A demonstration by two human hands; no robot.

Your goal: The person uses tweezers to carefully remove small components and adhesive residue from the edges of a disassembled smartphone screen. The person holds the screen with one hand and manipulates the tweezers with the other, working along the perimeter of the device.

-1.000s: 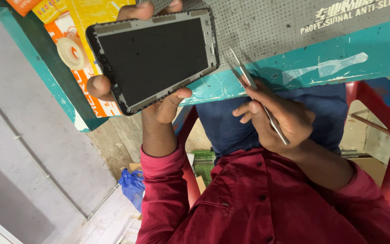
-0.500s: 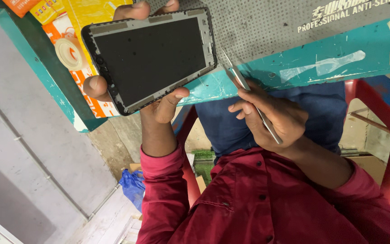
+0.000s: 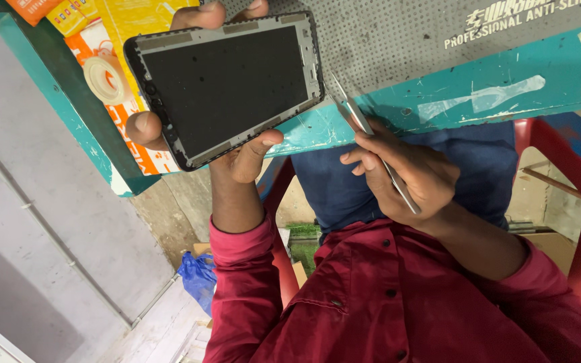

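Left hand (image 3: 237, 151) stays clamped on black flat tablet frame (image 3: 226, 87); right hand (image 3: 405, 171) pinching thin metal tweezers (image 3: 371, 138), tips now nearer frame edge over teal desk (image 3: 452, 94).

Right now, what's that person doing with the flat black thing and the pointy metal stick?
A person in a red shirt sits at a teal table. Their left hand holds up a phone frame, its dark panel facing the camera, fingers wrapped round its edges. Their right hand grips metal tweezers, with the tips close to the frame's corner over a grey dotted mat. A roll of tape lies on colourful packets nearby.
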